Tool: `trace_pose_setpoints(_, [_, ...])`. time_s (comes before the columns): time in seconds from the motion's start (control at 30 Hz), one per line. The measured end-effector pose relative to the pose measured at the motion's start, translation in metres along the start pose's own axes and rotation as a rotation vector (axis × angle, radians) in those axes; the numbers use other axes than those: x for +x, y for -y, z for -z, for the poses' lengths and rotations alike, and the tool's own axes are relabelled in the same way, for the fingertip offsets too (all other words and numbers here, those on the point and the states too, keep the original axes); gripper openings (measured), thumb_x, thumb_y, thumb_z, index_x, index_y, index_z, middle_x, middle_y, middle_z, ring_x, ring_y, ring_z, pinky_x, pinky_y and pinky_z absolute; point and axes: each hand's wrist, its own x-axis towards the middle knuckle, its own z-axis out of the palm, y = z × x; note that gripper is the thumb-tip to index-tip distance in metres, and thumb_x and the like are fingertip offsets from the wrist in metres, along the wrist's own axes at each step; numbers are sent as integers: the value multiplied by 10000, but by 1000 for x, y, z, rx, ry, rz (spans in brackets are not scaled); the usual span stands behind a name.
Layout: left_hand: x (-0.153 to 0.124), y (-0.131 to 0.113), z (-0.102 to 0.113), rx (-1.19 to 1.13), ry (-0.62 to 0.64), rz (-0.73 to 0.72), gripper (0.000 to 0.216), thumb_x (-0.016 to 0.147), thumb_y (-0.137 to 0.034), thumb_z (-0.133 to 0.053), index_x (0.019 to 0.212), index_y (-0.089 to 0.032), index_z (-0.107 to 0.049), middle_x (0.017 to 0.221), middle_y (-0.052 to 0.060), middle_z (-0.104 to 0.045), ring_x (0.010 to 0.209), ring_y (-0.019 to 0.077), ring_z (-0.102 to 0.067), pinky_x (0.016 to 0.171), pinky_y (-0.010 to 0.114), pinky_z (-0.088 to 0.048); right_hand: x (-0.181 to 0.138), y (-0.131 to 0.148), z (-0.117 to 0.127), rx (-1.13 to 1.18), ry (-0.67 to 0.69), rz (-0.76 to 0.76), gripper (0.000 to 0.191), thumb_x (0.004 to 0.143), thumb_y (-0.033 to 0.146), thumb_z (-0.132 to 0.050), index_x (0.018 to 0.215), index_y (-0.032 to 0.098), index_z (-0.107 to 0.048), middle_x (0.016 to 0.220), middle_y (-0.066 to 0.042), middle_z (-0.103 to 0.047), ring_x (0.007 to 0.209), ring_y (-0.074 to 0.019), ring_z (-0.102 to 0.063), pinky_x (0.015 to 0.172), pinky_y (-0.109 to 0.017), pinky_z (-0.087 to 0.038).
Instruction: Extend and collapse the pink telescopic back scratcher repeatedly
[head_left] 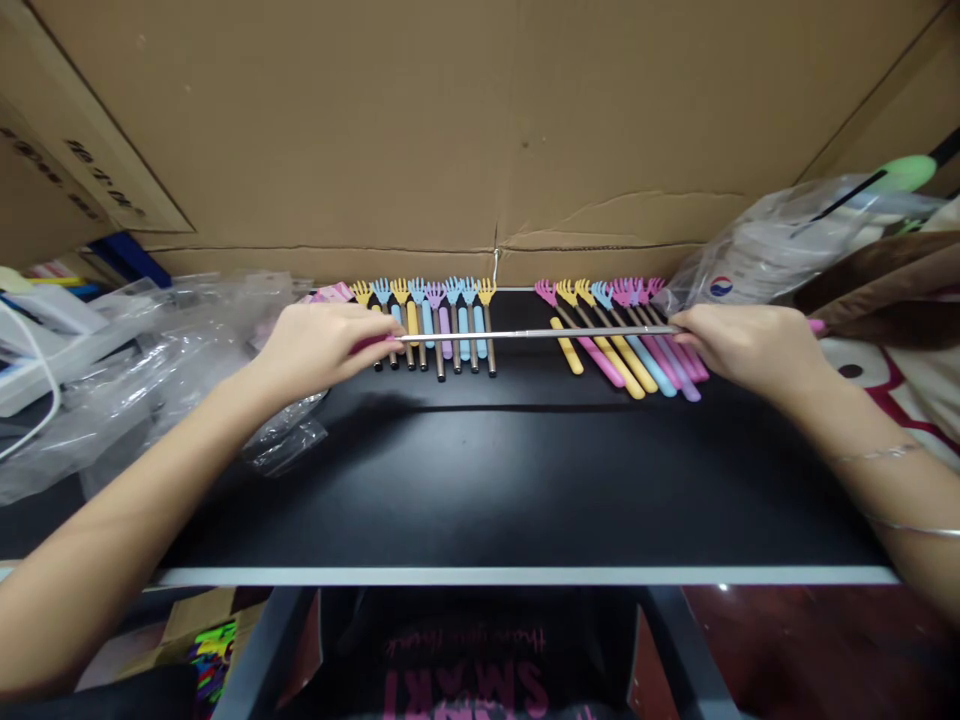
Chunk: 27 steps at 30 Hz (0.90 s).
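Stretched level above the table is a long telescopic back scratcher [536, 334] with a thin metal rod. My left hand [322, 345] is closed around its left end, where a bit of pink shows; the claw is hidden by my fingers. At the other end, my right hand [739, 345] grips the handle, whose pink tip pokes out past my fist. Behind the rod lies a row of back scratchers with bare rods [440, 345], with several loose coloured handles [480, 330] among them. Farther right, several back scratchers with handles fitted [622, 365] lie slanted beside a loose yellow handle [566, 345].
Crumpled clear plastic bags [180, 350] lie at the left by a white object with a cable. A cardboard wall [480, 130] closes the back. On the right are a plastic bag [772, 245] and fabric [907, 320]. The black table [480, 490] has a pale front edge.
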Motion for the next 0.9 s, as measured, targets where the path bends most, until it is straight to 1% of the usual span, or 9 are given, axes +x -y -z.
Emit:
trace_pose_setpoints(0.07, [-5,4,1,18,5,-26,397,959,-449,-323,886,-260,-664,843,13,-713,814,192,-660,521,266,-301,-2,-2,-1,-10,16,17,610,979,488,-160,821,166,-652,717,-73,-678,652,-134,-579,531,-243,-280])
trace_pose_setpoints(0.27, [-13,12,18,227,-113,-46,389,966,-459,-344,892,-262,-672,888,10,-720,817,173,-651,531,277,-302,-1,-3,6,-55,-36,11,557,974,474,-184,822,182,-632,706,-60,-669,663,-139,-585,530,-251,-276])
trace_pose_setpoints(0.4, [-26,27,24,366,-189,-47,327,957,-433,-399,881,-250,-660,804,-10,-708,733,150,-616,498,255,-290,-16,-16,9,-111,-160,38,451,976,386,-241,852,180,-623,711,-56,-664,672,-148,-591,537,-251,-297])
trace_pose_setpoints(0.47, [-33,35,22,396,-242,-88,269,951,-392,-436,884,-239,-648,757,-17,-693,719,145,-597,488,244,-289,-27,-24,8,-155,-224,72,397,967,358,-283,828,177,-608,681,-50,-645,631,-154,-575,521,-253,-297])
trace_pose_setpoints(0.53, [-37,40,21,405,-288,-136,220,943,-355,-465,899,-227,-638,740,-18,-683,718,144,-581,484,237,-290,-36,-31,5,-188,-244,72,367,960,346,-303,806,178,-590,670,-46,-635,601,-158,-563,507,-252,-300])
trace_pose_setpoints(0.63, [-39,44,20,403,-320,-156,200,941,-332,-473,902,-218,-632,734,-16,-677,728,149,-561,485,238,-289,-43,-38,0,-152,-198,18,362,961,356,-293,820,187,-581,707,-45,-650,609,-160,-576,503,-250,-317])
trace_pose_setpoints(0.73, [-37,45,21,399,-321,-129,224,947,-345,-455,880,-226,-633,735,-15,-677,740,154,-548,495,244,-294,-44,-42,-3,-38,-123,-27,421,965,424,-246,855,201,-585,762,-46,-674,646,-164,-602,518,-247,-346])
trace_pose_setpoints(0.83, [-37,46,22,380,-294,-82,258,958,-374,-418,885,-248,-631,753,-23,-688,751,152,-548,509,252,-299,-44,-44,-1,52,-82,-64,482,957,483,-206,885,210,-597,790,-54,-686,686,-174,-620,548,-249,-372])
trace_pose_setpoints(0.9, [-38,46,23,365,-243,-52,263,963,-389,-394,915,-267,-623,803,-30,-701,793,153,-555,531,257,-311,-45,-43,2,78,-55,-96,495,948,497,-207,891,209,-605,808,-71,-690,710,-186,-622,566,-260,-375])
